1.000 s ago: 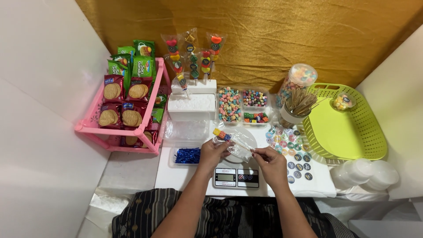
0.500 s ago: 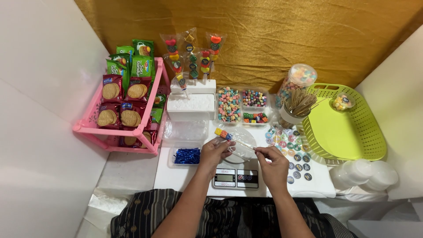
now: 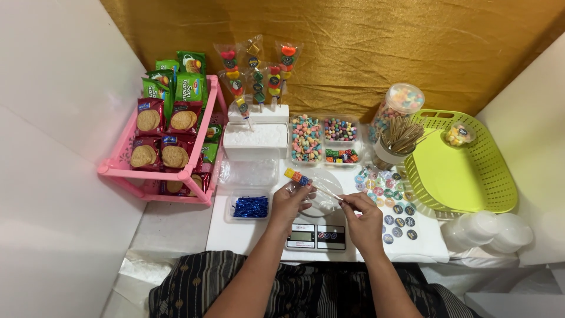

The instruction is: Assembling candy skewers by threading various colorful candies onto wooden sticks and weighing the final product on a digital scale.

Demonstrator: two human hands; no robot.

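Right hand (image 3: 366,217) pinches the near end of a thin wooden skewer (image 3: 325,190) above the white digital scale (image 3: 316,235). Left hand (image 3: 289,200) grips its far part (colourful candy cubes (image 3: 293,176) threaded on). Left of the scale: a clear tray of blue twist ties (image 3: 250,206).

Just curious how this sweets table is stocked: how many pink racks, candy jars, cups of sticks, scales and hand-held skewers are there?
Pink rack: 1
Candy jar: 1
Cup of wooden sticks: 1
Digital scale: 1
Candy skewer, held by left hand and right hand: 1
Total: 5
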